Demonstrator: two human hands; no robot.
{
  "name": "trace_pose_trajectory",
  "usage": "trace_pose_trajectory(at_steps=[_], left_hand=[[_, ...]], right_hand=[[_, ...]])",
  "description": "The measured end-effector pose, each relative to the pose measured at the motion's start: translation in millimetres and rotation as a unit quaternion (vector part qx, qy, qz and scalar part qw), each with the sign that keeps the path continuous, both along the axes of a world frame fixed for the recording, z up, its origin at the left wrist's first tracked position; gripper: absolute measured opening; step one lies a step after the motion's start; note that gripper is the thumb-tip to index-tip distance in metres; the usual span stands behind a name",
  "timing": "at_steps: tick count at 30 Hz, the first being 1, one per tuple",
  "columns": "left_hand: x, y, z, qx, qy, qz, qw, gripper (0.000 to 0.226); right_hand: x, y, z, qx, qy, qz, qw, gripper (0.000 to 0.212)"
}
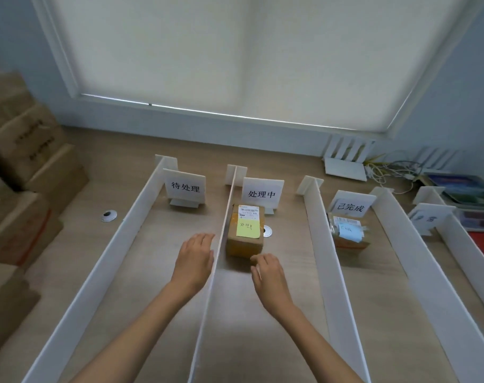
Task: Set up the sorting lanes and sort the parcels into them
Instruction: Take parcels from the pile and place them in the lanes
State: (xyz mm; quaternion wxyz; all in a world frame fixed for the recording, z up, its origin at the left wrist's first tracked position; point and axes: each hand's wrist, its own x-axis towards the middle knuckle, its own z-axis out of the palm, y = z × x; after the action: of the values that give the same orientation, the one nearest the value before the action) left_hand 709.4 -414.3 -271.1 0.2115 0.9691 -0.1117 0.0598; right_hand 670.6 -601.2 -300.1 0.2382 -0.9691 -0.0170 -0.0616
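Note:
White divider walls split the wooden table into lanes, each with a standing white sign card at its far end. A brown cardboard parcel (pixel 245 233) with a yellow sticky note sits in the second lane, below the sign 处理中 (pixel 262 193). My right hand (pixel 267 275) hovers just in front of that parcel, fingers loosely curled, holding nothing. My left hand (pixel 196 258) is open in the first lane, beside the thin divider (pixel 221 244), under the sign 待处理 (pixel 185 187). A second parcel (pixel 349 233) with a blue note lies in the third lane by the sign 已完成 (pixel 350 207).
Stacked cardboard boxes (pixel 22 172) stand at the left. A white router (pixel 345 161), cables and a tray of books (pixel 467 194) sit at the back right. A fourth lane with its sign card (pixel 425 218) runs at the far right. The window blind (pixel 235 56) is behind.

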Motion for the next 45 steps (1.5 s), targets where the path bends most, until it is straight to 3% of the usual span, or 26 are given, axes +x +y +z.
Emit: trace_pose_trajectory(at_steps=[9,17,26,32,38,45], left_hand=[[-201,171,54,-0.063,-0.041,0.15,0.986,0.037],[-314,317,91,-0.108,-0.074,0.307,0.943,0.034],[-402,464,96,-0.151,-0.09,0.389,0.904,0.034],[-430,552,98,-0.174,-0.093,0.413,0.889,0.033],[-415,593,96,-0.201,-0.083,0.412,0.885,0.034],[-350,641,83,-0.24,-0.05,0.418,0.875,0.03]], right_hand=[[-158,119,35,0.052,-0.029,0.128,0.99,0.021],[-203,252,76,0.077,-0.053,0.225,0.97,0.016],[-234,423,95,0.122,-0.02,0.296,0.947,0.017],[-234,529,113,0.159,-0.012,0.311,0.937,0.015],[-216,605,118,0.108,-0.069,0.324,0.937,0.013],[-168,696,120,-0.026,-0.075,0.306,0.949,0.051]])
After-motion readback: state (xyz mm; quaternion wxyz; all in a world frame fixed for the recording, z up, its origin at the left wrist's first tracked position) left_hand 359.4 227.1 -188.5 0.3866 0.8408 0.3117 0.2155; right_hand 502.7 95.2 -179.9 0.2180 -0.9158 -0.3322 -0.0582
